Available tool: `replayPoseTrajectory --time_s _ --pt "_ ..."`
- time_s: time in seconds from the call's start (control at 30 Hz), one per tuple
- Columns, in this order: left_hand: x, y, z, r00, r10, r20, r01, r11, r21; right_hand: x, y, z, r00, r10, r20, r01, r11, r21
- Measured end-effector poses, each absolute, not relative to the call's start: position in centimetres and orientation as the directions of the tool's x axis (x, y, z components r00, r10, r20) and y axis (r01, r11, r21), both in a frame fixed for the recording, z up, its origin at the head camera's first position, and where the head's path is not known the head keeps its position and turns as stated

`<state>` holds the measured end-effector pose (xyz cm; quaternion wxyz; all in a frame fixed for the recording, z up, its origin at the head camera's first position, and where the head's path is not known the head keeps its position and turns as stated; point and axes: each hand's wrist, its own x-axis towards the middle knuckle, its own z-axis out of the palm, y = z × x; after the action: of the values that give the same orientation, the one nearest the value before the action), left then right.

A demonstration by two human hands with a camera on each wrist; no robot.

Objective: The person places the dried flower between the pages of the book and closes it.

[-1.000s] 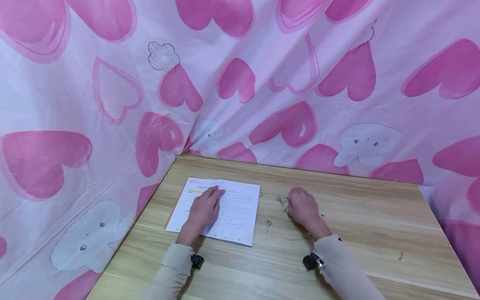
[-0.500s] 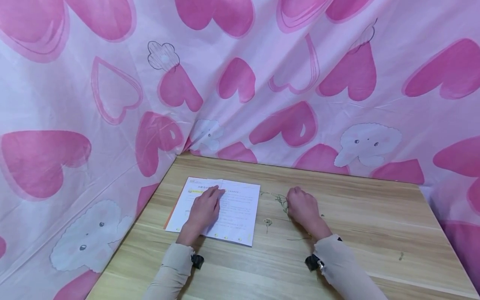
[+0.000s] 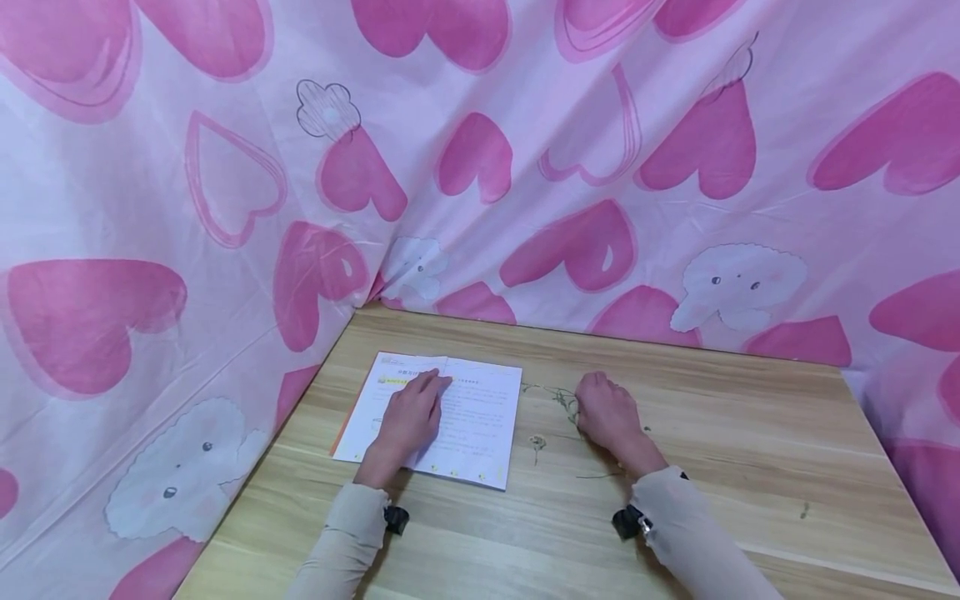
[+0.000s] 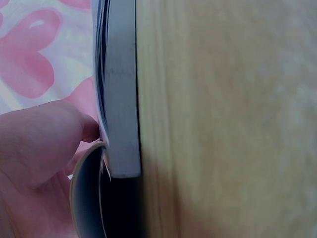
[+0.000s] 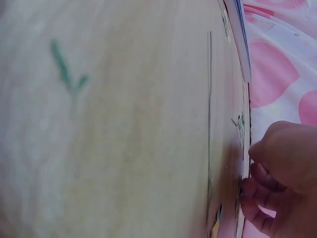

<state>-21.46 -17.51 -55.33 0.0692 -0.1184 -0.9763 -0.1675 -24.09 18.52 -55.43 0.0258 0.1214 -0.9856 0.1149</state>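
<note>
Apparently it is early yet: the book [image 3: 476, 437] lies open at nine o'clock from the right hand [image 3: 607, 414], the left hand [image 3: 408, 418] resting straight-fingered on it, while the green sprig [image 3: 565, 402] at nine, dried flower [image 3: 537, 442] at eight and thin stem [image 3: 597, 477] at six lie outside it; whether the curled right fingers pinch the sprig, I cannot tell

Here's the white paper book [image 3: 472, 425], printed pages face up, orange strip down its left edge, lying flat on the pale wooden table [image 3: 480, 542], the left hand [image 3: 408, 417] resting on its pages. And just right of it, the thin, branching green sprig with slender leaves [image 3: 564, 402], flat and spread, one side meeting the curled right hand [image 3: 606, 408]; whether it's pinched, I can't tell.
</note>
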Motion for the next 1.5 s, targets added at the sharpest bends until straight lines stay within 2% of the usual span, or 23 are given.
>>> replayPoseTrajectory --time_s 0.2,0.5,0.87,1.2,1.37,1.5 --pt "-21.5 -17.6 -55.1 -0.965 0.203 0.165 0.248 0.911 0.33 -24.4 18.3 -55.1 -0.983 -0.168 0.075 -0.184 0.895 -0.407" --pt "-21.4 -17.6 -55.2 -0.967 0.204 0.15 0.244 0.908 0.341 -24.7 17.7 -54.8 -0.978 -0.208 0.014 -0.199 0.913 -0.357" --pt "-20.9 -17.8 -55.0 -0.951 0.25 0.182 0.299 0.893 0.337 -24.5 18.3 -54.1 -0.979 -0.202 0.019 -0.19 0.876 -0.443" --pt "-18.8 -18.5 -54.5 -0.951 0.294 0.091 0.307 0.886 0.348 -24.6 17.0 -53.2 -0.98 -0.174 0.097 -0.199 0.857 -0.475" --pt "-18.6 -18.7 -54.4 -0.954 0.3 0.0 0.281 0.894 0.348 -24.5 14.5 -52.9 -0.981 -0.183 0.071 -0.193 0.836 -0.514" --pt "-18.6 -18.7 -54.4 -0.955 0.295 -0.028 0.264 0.892 0.367 -24.4 12.3 -53.0 -0.978 -0.196 0.075 -0.205 0.823 -0.529"
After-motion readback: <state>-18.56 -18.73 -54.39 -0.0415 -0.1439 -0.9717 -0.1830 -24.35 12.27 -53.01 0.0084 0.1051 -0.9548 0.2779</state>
